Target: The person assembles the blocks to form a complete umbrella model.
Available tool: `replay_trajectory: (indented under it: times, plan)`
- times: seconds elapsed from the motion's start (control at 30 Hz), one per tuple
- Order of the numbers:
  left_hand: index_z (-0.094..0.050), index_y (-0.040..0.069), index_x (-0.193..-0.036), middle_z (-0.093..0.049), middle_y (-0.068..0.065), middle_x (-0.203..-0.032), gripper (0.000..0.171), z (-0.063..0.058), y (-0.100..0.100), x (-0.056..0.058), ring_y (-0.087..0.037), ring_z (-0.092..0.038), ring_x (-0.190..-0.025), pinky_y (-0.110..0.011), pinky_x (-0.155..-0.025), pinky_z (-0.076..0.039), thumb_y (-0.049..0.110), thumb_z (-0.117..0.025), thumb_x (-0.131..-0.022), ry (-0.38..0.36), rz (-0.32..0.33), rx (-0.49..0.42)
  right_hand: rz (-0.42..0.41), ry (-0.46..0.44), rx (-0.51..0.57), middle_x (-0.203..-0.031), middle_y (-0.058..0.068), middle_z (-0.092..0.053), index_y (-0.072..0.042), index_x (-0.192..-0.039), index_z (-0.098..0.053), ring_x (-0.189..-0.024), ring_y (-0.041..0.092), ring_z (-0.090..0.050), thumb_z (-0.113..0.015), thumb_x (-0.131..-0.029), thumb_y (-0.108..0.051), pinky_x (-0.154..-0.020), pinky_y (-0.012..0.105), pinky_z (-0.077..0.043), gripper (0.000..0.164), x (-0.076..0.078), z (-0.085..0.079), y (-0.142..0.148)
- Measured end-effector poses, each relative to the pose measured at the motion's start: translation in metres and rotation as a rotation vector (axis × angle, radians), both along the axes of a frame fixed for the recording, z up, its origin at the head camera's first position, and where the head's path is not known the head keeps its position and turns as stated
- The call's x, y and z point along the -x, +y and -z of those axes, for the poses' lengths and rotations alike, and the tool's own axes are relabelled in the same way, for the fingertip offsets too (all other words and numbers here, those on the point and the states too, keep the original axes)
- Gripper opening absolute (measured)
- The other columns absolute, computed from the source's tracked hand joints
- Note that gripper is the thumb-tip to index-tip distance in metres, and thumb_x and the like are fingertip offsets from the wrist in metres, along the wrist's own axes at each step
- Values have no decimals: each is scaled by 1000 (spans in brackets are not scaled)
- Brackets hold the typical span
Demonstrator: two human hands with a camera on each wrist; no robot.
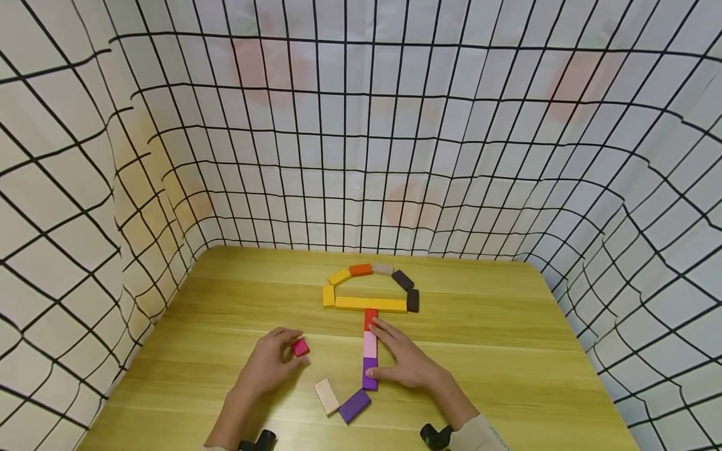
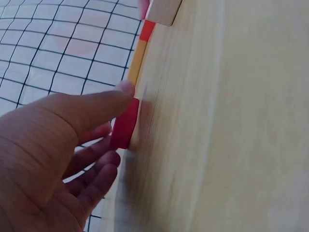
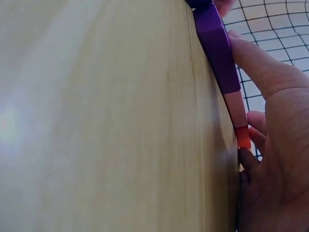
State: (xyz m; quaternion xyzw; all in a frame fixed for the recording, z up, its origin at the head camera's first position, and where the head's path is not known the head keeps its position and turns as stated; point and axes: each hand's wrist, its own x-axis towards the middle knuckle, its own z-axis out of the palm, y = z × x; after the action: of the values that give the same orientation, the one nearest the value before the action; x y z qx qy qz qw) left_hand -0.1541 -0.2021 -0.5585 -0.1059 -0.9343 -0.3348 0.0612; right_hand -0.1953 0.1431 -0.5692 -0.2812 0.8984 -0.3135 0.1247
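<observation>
My left hand (image 1: pixel 269 362) is around a crimson block (image 1: pixel 301 347) on the table, with index finger and thumb at its edges. In the left wrist view the thumb (image 2: pixel 96 108) lies along the near side of this block (image 2: pixel 126 124), other fingers behind it. My right hand (image 1: pixel 408 358) spreads over a column of blocks: fingertips touch the red block (image 1: pixel 370 318) and the thumb rests on the purple block (image 1: pixel 369 374). Between these two lies a pink block (image 1: pixel 370 344). In the right wrist view the thumb presses the purple block's (image 3: pixel 219 53) side.
Above the column, two long yellow blocks (image 1: pixel 366 304) form a bar under an arch of yellow, orange, greyish and dark blocks (image 1: pixel 403 280). Below lie a tilted purple block (image 1: pixel 355 406) and a plain wooden block (image 1: pixel 326 397). Black-grid netting (image 1: pixel 361 150) surrounds the wooden table (image 1: pixel 479 326).
</observation>
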Motion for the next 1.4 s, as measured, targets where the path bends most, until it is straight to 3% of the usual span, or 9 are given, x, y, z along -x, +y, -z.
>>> replay_trajectory:
  times: [0.2,0.4,0.6,0.87,1.1,1.4]
  plan:
    - [-74,9,-124,-72,-2,-114,52,5,-5,4,-18,-66,-102,-38,-91,-57,30,-91,-80,-4,-15,-9,4,-2,4,-173,-7,-17,-26,-165,-27,-159,30,-20,-67,-86,-72,-123,60,-29,99,-1,0,0]
    - [-78,10,-117,-72,1,-105,45,7,-7,7,-10,-60,-90,-27,-77,-51,30,-91,-80,-7,-14,0,3,-2,4,-173,-7,-17,-26,-165,-27,-159,30,-20,-68,-86,-71,-123,61,-29,100,0,1,0]
    - [-79,10,-113,-73,2,-102,38,7,-8,8,-10,-61,-88,-27,-76,-53,29,-89,-81,-2,1,-8,1,-4,13,-173,-7,-17,-25,-165,-28,-159,31,-20,-68,-87,-71,-123,62,-30,99,0,0,0]
    - [-78,13,-115,-76,2,-108,38,6,-3,9,-16,-71,-102,-37,-91,-59,25,-89,-81,-13,8,-73,-1,-14,12,-173,-7,-17,-25,-165,-28,-159,30,-19,-69,-87,-69,-123,61,-29,98,1,1,0]
    - [-80,12,-112,-74,0,-107,32,-2,5,8,-19,-71,-102,-41,-92,-59,20,-88,-82,56,109,-59,5,-28,3,-173,-10,-15,-28,-165,-27,-160,29,-18,-68,-86,-71,-123,61,-29,99,0,1,1]
    - [-78,16,-118,-71,4,-111,30,1,13,7,-15,-67,-104,-38,-93,-58,24,-82,-90,-20,254,-70,0,-19,3,-173,-8,-15,-25,-165,-27,-160,30,-18,-68,-87,-68,-123,62,-28,98,-1,-2,-1]
